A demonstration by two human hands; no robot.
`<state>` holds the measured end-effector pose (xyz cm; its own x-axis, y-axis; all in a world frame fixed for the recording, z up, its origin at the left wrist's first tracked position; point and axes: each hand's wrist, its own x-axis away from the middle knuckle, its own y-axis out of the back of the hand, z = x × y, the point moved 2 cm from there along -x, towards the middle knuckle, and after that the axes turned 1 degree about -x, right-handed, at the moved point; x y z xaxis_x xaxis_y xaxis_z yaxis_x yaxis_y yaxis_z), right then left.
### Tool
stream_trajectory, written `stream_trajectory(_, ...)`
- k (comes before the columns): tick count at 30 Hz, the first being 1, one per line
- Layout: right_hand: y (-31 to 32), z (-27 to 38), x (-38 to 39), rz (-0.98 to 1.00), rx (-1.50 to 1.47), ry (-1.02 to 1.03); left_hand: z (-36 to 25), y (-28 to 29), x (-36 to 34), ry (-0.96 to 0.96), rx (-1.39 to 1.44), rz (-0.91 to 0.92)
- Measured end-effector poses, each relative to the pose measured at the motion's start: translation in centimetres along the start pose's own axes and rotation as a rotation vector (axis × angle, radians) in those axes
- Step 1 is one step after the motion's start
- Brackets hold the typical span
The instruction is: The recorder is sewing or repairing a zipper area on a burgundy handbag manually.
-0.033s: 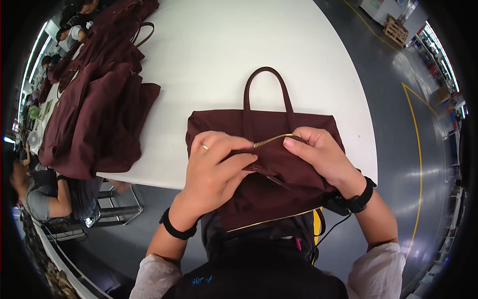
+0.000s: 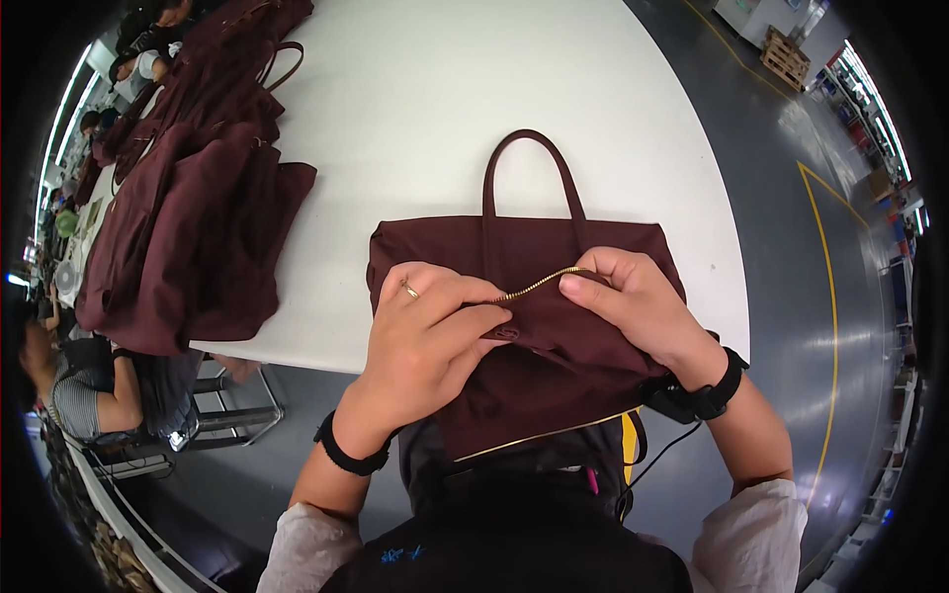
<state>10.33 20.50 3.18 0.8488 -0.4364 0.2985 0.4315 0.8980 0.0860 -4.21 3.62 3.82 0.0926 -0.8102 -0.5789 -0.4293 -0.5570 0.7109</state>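
Note:
A dark maroon fabric handbag (image 2: 618, 366) rests at the near edge of the white table, its front part hanging over toward my lap. One looped handle (image 2: 529, 135) stands up behind it. Along the raised opening runs a gold-toothed zipper (image 2: 539, 284), slightly curved. My left hand (image 2: 420, 331), with a ring on one finger, is closed on the zipper's left part, thumb and fingers pinching; its fingertips partly hide what they grip. Closed on the right end of the same zipper is my right hand (image 2: 638, 301), thumb on top. A second gold line (image 2: 549, 435) edges the bag's lower side.
Several similar maroon bags (image 2: 188, 237) are heaped on the left of the white table (image 2: 425, 99). A seated person (image 2: 94, 395) is at the left, near a metal stool (image 2: 232, 415). A black cable (image 2: 657, 460) hangs by my right wrist.

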Motion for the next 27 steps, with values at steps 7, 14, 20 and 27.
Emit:
stream_trajectory(7, 0.6, 1.3, 1.6, -0.249, 0.658, 0.739, -0.1, -0.5, -0.6, 0.001, 0.106, 0.082)
stream_trajectory(14, 0.3, 5.7, 5.5, -0.003, 0.385, 0.496, 0.2, 0.1, -1.0, -0.056, 0.099, 0.103)
stream_trajectory(20, -0.9, 5.2, 3.0, 0.075, 0.222, 0.19, -0.2, 0.0, -1.2, -0.055, 0.054, 0.105)
stream_trajectory(27, -2.4, 4.9, 0.8, 0.183, 0.263, 0.097, -0.2, 0.1, -1.4, -0.097, 0.02, 0.105)
